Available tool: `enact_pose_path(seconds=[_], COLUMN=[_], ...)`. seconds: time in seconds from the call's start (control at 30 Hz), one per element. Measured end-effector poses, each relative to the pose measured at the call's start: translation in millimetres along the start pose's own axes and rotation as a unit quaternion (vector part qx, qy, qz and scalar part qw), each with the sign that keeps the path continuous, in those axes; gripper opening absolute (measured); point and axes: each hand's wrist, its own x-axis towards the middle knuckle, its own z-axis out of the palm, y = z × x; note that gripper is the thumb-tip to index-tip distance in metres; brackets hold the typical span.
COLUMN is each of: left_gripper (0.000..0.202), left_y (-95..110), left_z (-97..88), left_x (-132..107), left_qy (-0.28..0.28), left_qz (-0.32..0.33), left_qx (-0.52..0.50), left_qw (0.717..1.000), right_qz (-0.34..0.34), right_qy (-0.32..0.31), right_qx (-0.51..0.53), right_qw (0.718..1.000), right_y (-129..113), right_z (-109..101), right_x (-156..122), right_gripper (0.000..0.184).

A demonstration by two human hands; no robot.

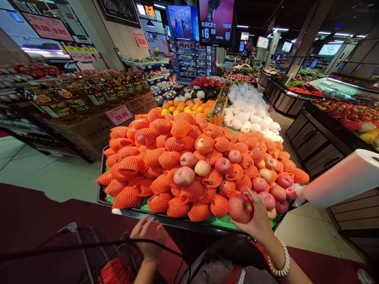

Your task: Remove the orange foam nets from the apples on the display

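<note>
My right hand holds a bare red apple just in front of a display heaped with apples, many in orange foam nets. A white bead bracelet circles that wrist. My left hand hovers lower left, fingers spread and holding nothing, above a dark wire shopping cart. Something orange lies inside the cart. Several loose unwrapped apples sit on top of the pile.
The black tray rim of the display runs across in front of me. A roll of plastic bags juts in at right. More fruit bins stretch behind: oranges, white-netted fruit. Shelves with a price sign stand left; tiled aisle lies between.
</note>
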Motion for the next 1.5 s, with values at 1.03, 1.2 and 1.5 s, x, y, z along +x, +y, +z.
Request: enact_pose_path(seconds=[1.03,1.2,1.5], left_gripper=[0.065,0.053,0.034], left_y=[199,192,196], left_z=[90.3,84.7,82.9], left_x=[-30,-33,-22], left_qy=[-0.632,-0.61,-0.555], left_qz=[0.163,0.152,0.153], left_qx=[-0.286,-0.29,-0.319], left_qw=[0.702,0.721,0.753], right_qz=[0.134,0.1,0.127], right_qy=[-0.052,-0.046,-0.027], right_qx=[-0.21,-0.307,-0.167], right_qw=[0.967,0.945,0.977], right_y=[104,106,109], right_z=[30,44,32], right_x=[-110,-106,-91], right_gripper=[0.062,0.087,0.066])
